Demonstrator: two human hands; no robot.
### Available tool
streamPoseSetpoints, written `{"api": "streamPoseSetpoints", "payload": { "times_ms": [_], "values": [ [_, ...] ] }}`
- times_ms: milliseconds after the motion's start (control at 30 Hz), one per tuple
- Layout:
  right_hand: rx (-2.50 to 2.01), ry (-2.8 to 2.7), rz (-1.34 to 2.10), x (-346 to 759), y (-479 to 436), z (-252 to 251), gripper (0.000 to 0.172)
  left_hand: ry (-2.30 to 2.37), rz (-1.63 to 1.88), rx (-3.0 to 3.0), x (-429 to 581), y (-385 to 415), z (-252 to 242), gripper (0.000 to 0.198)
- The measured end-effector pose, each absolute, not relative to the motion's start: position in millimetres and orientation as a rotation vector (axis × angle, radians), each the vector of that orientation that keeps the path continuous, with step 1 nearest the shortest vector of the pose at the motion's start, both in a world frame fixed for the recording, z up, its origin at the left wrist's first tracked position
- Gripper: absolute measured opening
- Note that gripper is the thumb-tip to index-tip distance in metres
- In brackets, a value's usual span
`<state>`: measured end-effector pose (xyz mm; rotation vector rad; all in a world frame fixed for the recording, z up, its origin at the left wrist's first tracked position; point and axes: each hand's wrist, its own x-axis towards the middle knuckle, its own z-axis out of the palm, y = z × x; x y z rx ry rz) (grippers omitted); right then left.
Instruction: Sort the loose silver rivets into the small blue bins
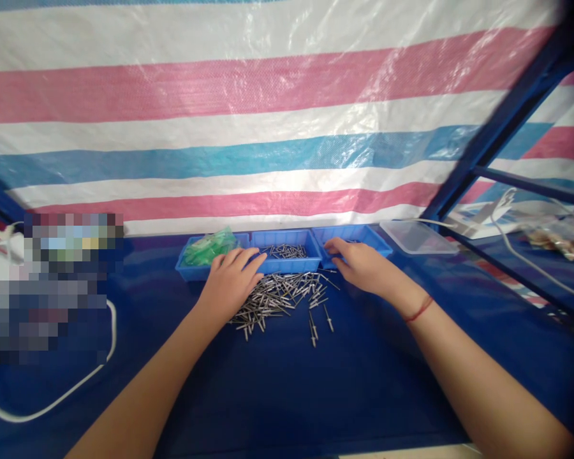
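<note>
A heap of silver blind rivets (277,293) lies on the blue tabletop in front of three small blue bins. My left hand (234,280) rests over the heap's left side, fingers spread and palm down, with some rivets hidden under it. Over the right bin (377,245) is my right hand (356,264), its fingers bent and a gap showing between index finger and thumb; nothing shows in it. More rivets lie inside the middle bin (287,264). Crumpled green plastic (210,247) fills much of the left bin (194,273). A few single rivets (329,319) lie apart, nearer me.
A clear plastic lid (418,237) lies right of the bins. White cable (112,331) loops across the left side, beside a blurred-out area. Blue metal frame bars (497,121) stand at the right, with bagged items (555,239) beyond. Striped sheeting (268,95) hangs behind.
</note>
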<state>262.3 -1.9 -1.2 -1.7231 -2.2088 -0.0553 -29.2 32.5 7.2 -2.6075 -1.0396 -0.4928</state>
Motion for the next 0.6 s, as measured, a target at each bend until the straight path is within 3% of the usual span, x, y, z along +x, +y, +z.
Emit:
{"api": "streamPoseSetpoints", "payload": {
  "times_ms": [233, 367, 600],
  "values": [
    [-1.728, -2.196, -0.064, 259.7, -3.8, 1.4, 0.027, -0.811, -0.772, -2.786, -5.6, 11.3, -0.4, 0.031],
    [-1.739, -2.187, -0.063, 257.2, -5.5, 3.7, 0.024, -0.486, -0.645, -3.062, 13.0, -11.9, -6.9, 0.028],
    [-1.787, -2.200, -0.053, 255.6, -7.3, 5.9, 0.023, -0.481, -0.492, -3.149, 14.4, -18.7, -16.3, 0.026]
  ]
}}
